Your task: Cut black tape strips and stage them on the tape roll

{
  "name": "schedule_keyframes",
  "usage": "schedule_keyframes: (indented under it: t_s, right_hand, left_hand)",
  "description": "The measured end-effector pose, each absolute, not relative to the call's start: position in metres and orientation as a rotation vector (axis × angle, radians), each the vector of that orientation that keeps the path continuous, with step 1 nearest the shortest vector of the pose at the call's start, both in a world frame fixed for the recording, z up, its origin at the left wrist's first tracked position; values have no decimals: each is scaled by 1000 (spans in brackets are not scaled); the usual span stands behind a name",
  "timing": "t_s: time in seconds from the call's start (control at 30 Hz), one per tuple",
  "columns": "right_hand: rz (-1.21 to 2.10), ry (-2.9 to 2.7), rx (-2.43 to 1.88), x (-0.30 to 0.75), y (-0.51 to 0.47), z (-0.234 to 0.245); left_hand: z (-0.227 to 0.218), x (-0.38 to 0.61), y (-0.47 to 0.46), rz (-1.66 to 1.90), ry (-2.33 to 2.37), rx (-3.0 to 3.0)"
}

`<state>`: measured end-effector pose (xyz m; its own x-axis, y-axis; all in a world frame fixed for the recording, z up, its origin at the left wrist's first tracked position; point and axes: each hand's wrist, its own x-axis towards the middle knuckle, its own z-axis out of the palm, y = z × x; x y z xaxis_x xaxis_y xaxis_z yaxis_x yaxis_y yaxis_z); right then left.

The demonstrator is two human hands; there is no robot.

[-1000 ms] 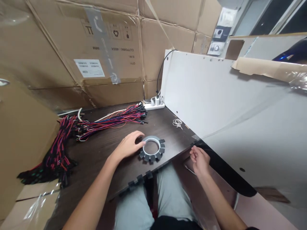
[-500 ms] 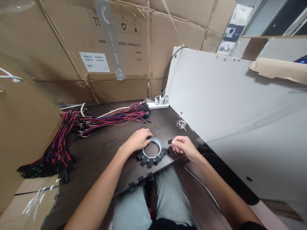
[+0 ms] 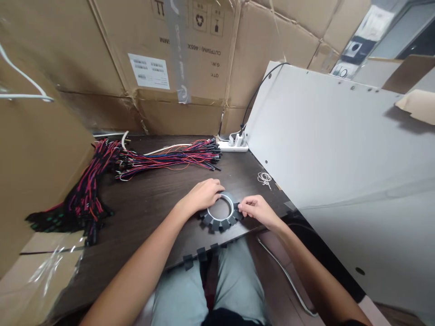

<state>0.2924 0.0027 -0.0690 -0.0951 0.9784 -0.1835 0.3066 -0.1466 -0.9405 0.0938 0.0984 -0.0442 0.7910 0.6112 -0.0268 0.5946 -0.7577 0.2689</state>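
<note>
A grey roll of tape (image 3: 229,197) lies flat on the dark table, with several short black tape pieces (image 3: 215,224) sticking out round its near and right side. My left hand (image 3: 205,195) is closed on the roll's upper left rim, thumb at the inner edge. At the roll's right edge, my right hand (image 3: 255,210) pinches a small black tape piece (image 3: 237,207), mostly hidden by the fingertips. It seems to touch the roll there. Several more black tape strips (image 3: 201,254) hang from the table's front edge, just above my legs.
Bundles of red and black wires (image 3: 170,158) lie along the back and left of the table (image 3: 146,194). A white power strip (image 3: 233,146) sits at the back, near a small coiled white cord (image 3: 264,179). Cardboard boxes (image 3: 197,68) and a white panel (image 3: 322,136) wall in the table.
My right hand has moved left, bringing the black tape piece from beside the roll to its right edge. My left hand stays on the roll. The camera view has shifted.
</note>
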Motion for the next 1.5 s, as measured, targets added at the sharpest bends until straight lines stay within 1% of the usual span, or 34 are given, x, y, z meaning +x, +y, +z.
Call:
schedule_keyframes:
  t_s: [0.27,0.53,0.67,0.83,0.9,0.97,1.03,1.1,1.2,1.3,1.4,1.5]
  right_hand:
    - [1204,-1466,-1552,289,3,-71]
    - [977,-1512,-1671,281,2,-74]
    - [865,-1577,-1817,280,2,-71]
    - [830,-1639,-2199,284,8,-58]
    - [777,-1644,-2257,283,7,-55]
    - [737,-1603,-2169,281,0,-55]
    - [777,-1440,-1953,282,-15,-59]
    - [795,-1109,-1723,288,-37,-69]
    - [663,-491,-1528,307,-69,-90]
    - [754,-97,-1417,332,-83,-108]
    - [825,-100,-1389,350,-79,-119]
    - [682,-259,-1386,351,-70,-117]
  left_hand:
    - [-46,91,98,111,926,2695]
    - [-45,92,97,106,936,2722]
    - [-45,92,97,95,943,2723]
    - [-45,92,97,83,952,2717]
    - [-44,93,96,64,960,2723]
    - [-43,92,95,43,970,2739]
    - [-42,91,94,30,984,2762]
    - [-40,89,93,22,1015,2776]
    - [-38,86,92,-13,1074,2765]
    - [-35,86,91,-65,1101,2749]
    - [-33,87,90,-85,1133,2725]
    - [-33,86,90,-88,1178,2688]
